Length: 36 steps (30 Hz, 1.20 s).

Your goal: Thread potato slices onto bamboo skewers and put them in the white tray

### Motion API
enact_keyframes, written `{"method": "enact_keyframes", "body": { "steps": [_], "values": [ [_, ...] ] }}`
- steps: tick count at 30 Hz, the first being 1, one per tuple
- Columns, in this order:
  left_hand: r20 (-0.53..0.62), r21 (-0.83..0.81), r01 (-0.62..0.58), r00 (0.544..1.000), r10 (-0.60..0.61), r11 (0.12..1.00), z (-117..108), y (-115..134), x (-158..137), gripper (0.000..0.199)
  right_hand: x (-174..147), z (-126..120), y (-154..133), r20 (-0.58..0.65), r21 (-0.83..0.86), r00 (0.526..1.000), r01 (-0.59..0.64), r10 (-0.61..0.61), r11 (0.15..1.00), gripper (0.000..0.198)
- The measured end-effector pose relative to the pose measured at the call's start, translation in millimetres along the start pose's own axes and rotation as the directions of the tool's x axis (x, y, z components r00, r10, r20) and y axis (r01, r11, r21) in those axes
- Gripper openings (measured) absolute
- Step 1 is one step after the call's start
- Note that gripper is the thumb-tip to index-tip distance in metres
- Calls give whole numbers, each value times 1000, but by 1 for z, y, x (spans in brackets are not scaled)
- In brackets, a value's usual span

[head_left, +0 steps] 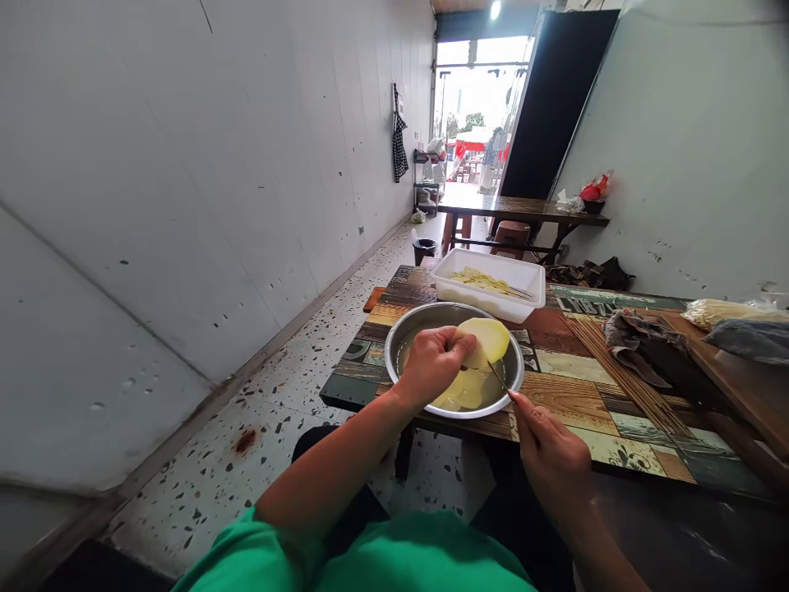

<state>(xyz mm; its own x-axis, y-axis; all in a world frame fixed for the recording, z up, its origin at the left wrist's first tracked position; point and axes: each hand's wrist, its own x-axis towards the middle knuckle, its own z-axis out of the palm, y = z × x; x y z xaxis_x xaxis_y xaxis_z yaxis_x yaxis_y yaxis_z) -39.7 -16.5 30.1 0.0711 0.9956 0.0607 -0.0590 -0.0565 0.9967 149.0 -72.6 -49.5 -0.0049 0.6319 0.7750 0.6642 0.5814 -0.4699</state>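
My left hand (431,362) pinches a round, pale yellow potato slice (490,335) above a metal bowl (390,374). My right hand (551,444), at the bowl's right rim, grips a thin skewer (499,378) whose far end meets the slice's lower edge. Whether the tip has gone into the slice cannot be made out. More potato slices (463,393) lie in cloudy water inside the bowl. Behind it stands a white plastic tub (523,306) holding slices on skewers (481,279).
A bundle of bamboo skewers (622,374) lies to the right on the patchwork-patterned table (573,395). Beside it are a crumpled dark cloth (644,341) and plastic bags (749,329). Another table (523,205) and a black bin (424,249) are farther back. A wall runs along the left.
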Motion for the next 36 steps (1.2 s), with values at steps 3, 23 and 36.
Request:
{"method": "enact_keyframes", "body": {
  "steps": [3, 23, 36],
  "values": [
    [11, -136, 77, 997, -76, 988, 3, 3, 0, 24, -3, 1, 0, -50, -72, 997, 61, -64, 996, 27],
    [261, -376, 360, 925, -275, 854, -8, 6, 4, 26, 19, -7, 2, 784, 466, 483, -873, 390, 145, 29],
    [342, -431, 349, 916, -208, 832, -4, 3, 1, 35, 10, -11, -5, 515, 524, 714, -700, 474, 485, 32]
  ]
}}
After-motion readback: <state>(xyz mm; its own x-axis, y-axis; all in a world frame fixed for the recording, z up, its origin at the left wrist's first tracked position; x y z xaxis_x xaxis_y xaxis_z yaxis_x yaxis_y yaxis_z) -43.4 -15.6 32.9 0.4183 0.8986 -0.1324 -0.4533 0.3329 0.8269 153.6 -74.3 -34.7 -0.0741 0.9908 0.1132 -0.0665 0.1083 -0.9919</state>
